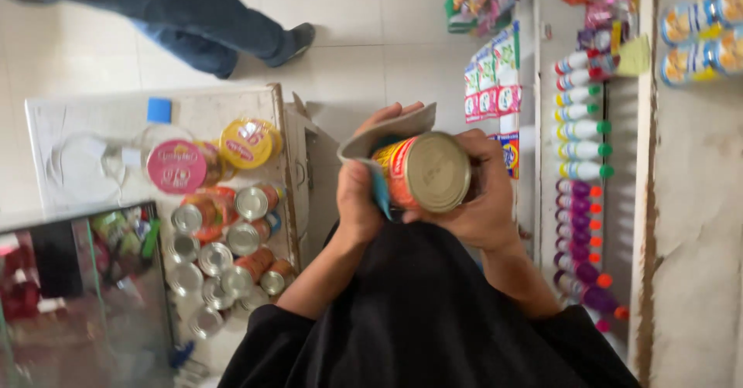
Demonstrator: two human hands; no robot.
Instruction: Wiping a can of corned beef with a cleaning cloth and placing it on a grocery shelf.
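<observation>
My right hand grips a tin can with a red and yellow label, its metal end turned toward the camera. My left hand presses a grey cloth with a blue edge against the can's side, wrapping over its top. Both hands are held close in front of my chest, above my black sleeves.
A white counter at left carries several tin cans, round yellow and pink lidded tubs and a blue-capped bottle. A shelf at right holds rows of small bottles. Another person's legs stand on the tiled floor beyond.
</observation>
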